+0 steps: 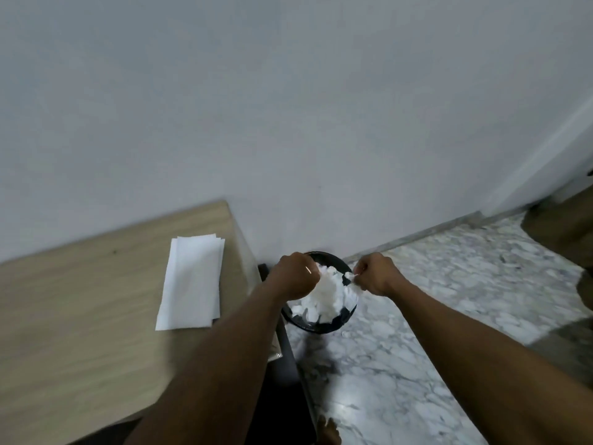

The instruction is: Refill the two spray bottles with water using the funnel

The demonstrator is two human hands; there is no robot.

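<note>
Neither of the spray bottles nor the funnel is in view, and no water source shows either, so where they stand cannot be told from here.

What the hands attend to instead is a wad of crumpled paper (327,293) heaped in a round black bin (321,327), which sits on the floor just toward 6 o'clock from the frame's centre. The right hand (377,274), at the bin's 2 o'clock edge, pinches a scrap of that white paper between thumb and fingertips. The left hand (293,277), at the bin's 10 o'clock edge, has its fingers curled under against the wad. They are hidden behind the back of the hand, so I cannot tell whether it grips anything.

At 9 o'clock from the bin a stack of folded paper towels (192,281) lies on a pale wooden table (80,316). A plain wall (288,107) fills the 12 o'clock half, and a marbled floor (433,300) spreads toward 4 o'clock.

Judging by this, the refilling is probably done and this is clean-up, binning used paper. But with no bottle showing, whether both are filled and capped cannot be confirmed.
</note>
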